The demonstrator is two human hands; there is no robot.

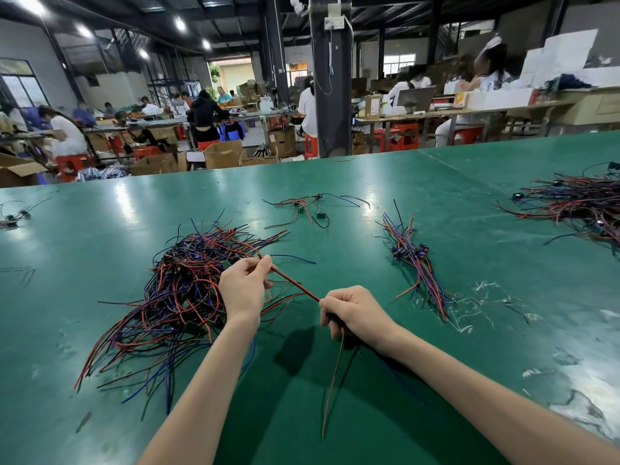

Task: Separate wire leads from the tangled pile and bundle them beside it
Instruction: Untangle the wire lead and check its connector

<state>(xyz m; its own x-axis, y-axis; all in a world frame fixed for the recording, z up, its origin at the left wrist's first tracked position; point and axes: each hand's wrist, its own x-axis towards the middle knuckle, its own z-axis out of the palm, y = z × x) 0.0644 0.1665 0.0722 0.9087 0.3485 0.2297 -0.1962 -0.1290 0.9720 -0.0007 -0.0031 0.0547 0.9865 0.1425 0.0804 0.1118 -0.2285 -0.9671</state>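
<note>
Stretching 1 lead (295,284) taut, likely to draw it clear of the pile (181,283): left hand (243,286) pinches it at the pile's right edge, right hand (352,313) clenches it nearer. The bundle (407,253) lies farther right on the counter (419,182).

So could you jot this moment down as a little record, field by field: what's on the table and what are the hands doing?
Setting: green table in a busy workshop
Source: tangled pile of red, black and blue wires, on the left
Left: left hand pinches a red-and-black wire lead next to the pile
Right: right hand grips the same lead; its end hangs toward the camera
Lead: stretched straight between the hands
Sorted: bundle lying to the right
Elsewhere: small cluster far centre; far pile at right edge
</note>
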